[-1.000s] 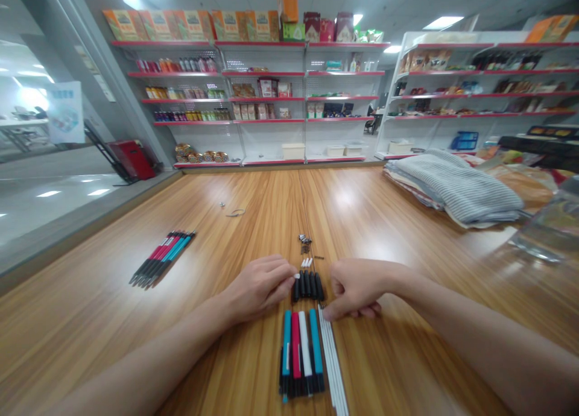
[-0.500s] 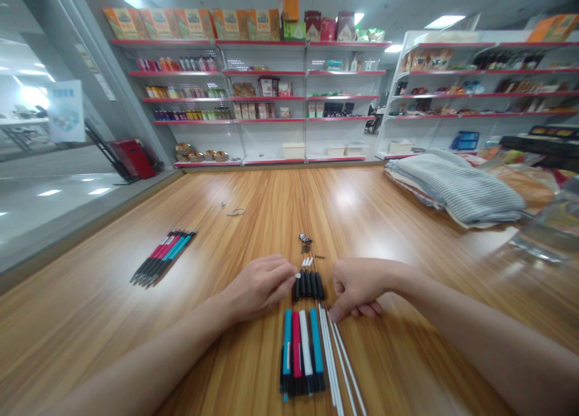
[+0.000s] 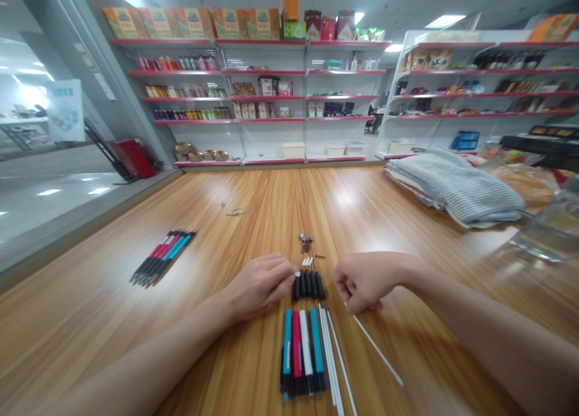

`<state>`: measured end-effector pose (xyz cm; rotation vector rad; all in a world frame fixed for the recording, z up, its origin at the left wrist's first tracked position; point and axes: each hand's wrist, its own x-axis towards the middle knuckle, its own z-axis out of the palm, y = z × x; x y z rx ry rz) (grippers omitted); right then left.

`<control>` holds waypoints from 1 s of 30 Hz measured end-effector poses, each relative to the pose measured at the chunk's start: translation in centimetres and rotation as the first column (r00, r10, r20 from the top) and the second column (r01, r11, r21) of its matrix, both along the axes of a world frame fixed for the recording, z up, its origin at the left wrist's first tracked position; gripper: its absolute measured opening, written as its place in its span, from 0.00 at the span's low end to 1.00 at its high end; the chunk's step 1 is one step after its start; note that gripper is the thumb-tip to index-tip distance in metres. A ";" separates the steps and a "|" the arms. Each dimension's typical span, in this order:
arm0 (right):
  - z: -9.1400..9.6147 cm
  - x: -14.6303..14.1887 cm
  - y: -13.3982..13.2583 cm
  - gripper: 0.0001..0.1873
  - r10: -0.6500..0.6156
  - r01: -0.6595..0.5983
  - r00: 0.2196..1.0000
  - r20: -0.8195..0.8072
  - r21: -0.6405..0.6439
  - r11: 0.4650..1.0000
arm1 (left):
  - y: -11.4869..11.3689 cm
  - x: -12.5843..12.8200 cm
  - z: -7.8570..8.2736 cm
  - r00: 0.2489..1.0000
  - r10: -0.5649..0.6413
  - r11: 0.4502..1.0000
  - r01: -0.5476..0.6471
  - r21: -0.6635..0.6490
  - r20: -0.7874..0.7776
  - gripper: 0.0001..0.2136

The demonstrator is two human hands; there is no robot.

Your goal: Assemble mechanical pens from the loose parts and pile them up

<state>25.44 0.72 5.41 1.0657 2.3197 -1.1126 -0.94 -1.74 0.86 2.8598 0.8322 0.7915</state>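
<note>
on the table [image 3: 136, 319] my right hand [image 3: 365, 281] is clenched on the top end of a white rod [image 3: 377, 351], which slants off to the right, apart from the other rods [image 3: 332, 359] beside the four barrels [image 3: 301, 351]. my left hand [image 3: 259, 287] lies curled, fingertips at a small white cap [image 3: 297, 275] by the black tips [image 3: 308, 284]; i cannot tell if it grips it.

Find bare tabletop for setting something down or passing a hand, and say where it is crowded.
Free: between the pen bundle and the left hand; beyond the small metal parts; between the right hand and the folded cloths. Crowded: between the hands, around the black tips, pen barrels and white refill tubes.
</note>
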 end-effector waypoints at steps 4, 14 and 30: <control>1.0 0.3 -1.0 0.06 0.055 -0.099 0.994 0.096 0.543 0.834 | 0.0 0.0 0.0 1.000 0.007 1.000 -0.007 -0.010 -0.007 0.07; 1.2 -0.3 -1.9 0.04 0.202 -0.222 0.973 0.111 0.687 0.692 | 0.1 0.1 -0.1 0.999 0.019 1.000 -0.020 0.006 0.044 0.09; -5.0 -3.6 -3.3 0.15 0.380 0.649 0.342 -0.859 0.509 0.566 | 0.1 0.2 -0.1 0.997 0.072 0.997 -0.071 -0.036 0.030 0.08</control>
